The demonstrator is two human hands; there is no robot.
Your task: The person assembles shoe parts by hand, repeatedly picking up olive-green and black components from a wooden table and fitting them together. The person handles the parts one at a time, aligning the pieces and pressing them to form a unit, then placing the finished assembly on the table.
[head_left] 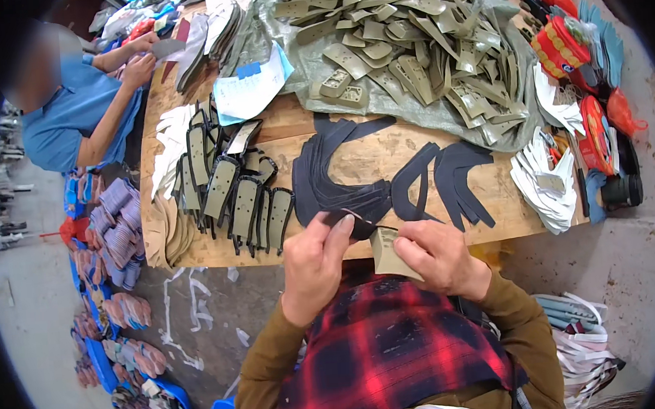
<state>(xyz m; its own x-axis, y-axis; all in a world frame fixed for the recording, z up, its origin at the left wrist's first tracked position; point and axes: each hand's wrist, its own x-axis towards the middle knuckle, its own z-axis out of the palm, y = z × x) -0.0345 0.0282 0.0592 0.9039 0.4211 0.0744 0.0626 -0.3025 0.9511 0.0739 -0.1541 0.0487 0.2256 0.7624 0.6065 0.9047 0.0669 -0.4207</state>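
Close to my body, over the table's near edge, my left hand pinches a black fabric strip. My right hand grips a curved olive plastic piece with small slots in it. The strip meets the upper edge of that piece; whether it is fastened there I cannot tell. Just beyond my hands lie fanned black curved strips, a looped black piece and more black strips. Left of them stand several olive pieces with black edging.
A large heap of olive plastic pieces covers a green sheet at the back of the wooden table. White cut pieces lie at the right, tan ones at the left. Another person handles a grey piece at the far left.
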